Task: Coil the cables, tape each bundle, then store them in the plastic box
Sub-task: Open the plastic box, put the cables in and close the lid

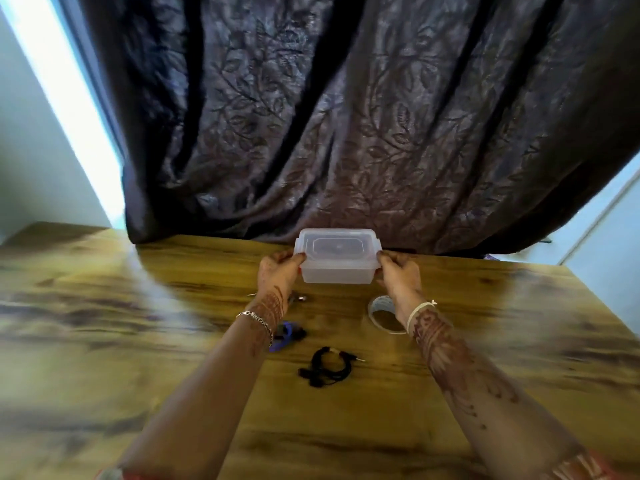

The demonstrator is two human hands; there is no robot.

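A clear plastic box [337, 268] with its lid on stands at the far middle of the wooden table. My left hand [278, 271] grips the box's left side and my right hand [398, 270] grips its right side. A coiled black cable [327, 367] lies on the table nearer to me, between my forearms. A roll of clear tape [382, 315] lies flat just inside my right wrist, partly hidden by it. A blue-handled tool [285, 336], perhaps scissors, lies beside my left wrist and is partly covered by it.
The wooden table [138, 341] stretches wide to both sides. A dark patterned curtain [346, 116] hangs right behind the box, touching the table's far edge. A small metal object [299, 298] lies near my left hand; what it is I cannot tell.
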